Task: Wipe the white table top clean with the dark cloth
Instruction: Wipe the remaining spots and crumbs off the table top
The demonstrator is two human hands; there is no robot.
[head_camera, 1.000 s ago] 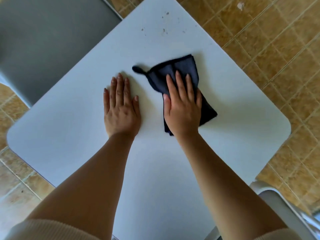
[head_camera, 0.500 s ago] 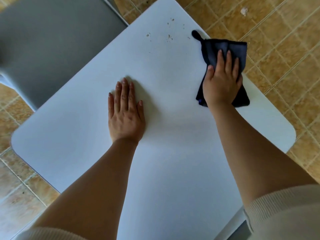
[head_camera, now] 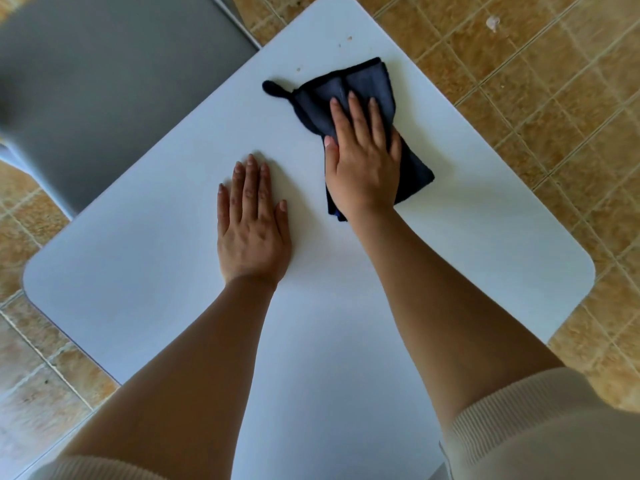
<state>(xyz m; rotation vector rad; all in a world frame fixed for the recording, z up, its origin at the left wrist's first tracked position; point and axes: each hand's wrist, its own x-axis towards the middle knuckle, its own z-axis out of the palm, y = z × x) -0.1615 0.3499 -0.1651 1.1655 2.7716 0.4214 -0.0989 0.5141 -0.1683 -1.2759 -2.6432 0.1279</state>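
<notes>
Right hand (head_camera: 363,164) flat, fingers spread, pressing folded dark cloth (head_camera: 349,88) onto smooth white table top (head_camera: 156,258); left hand (head_camera: 251,223) flat, palm down, beside it.

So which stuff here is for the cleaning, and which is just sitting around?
For the cleaning:
- dark cloth, pressed flat under the right hand
- white table top
- crumbs near its far corner
- left hand, resting flat on the table

Just sitting around:
- grey chair
- white scrap on the tiled floor
</notes>
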